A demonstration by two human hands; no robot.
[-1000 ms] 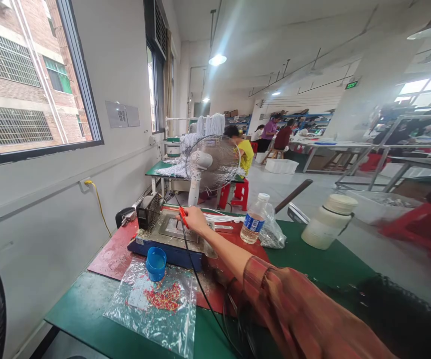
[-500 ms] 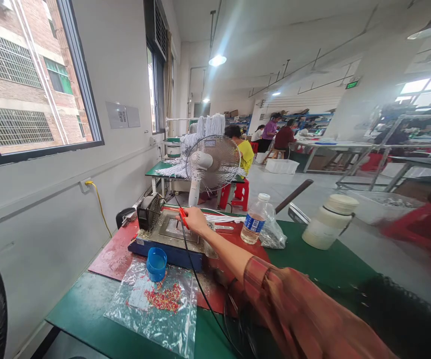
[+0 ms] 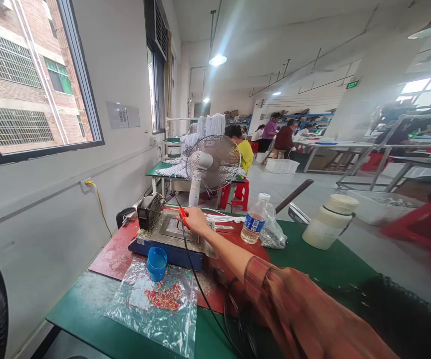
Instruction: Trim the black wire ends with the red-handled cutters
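Black wire (image 3: 196, 279) w/ a red tip (image 3: 183, 218) is what the right hand (image 3: 195, 221) holds, pinched in closed fingers, out over the metal plate (image 3: 173, 228) of a blue-based box (image 3: 170, 252) at the far side of the red mat (image 3: 112, 254). Arm is stretched long, prob. because the box sits far from the body. Wire runs back along the arm & down to the green table (image 3: 88, 309), so it hangs loose & out of the way. Left hand isn't in view, can't tell what it does.

Small black fan (image 3: 148, 211) sits just beside the plate, facing it, maybe to blow at it. Blue cup (image 3: 156, 263) stands in front of the box, on a clear bag (image 3: 155, 309) w/ little red bits (image 3: 163, 296) spread out. Water bottle (image 3: 253, 219) & white jar (image 3: 329, 222) stand to the right, well apart from the box. White fan (image 3: 211, 164) is behind. Other people sit at tables far back.
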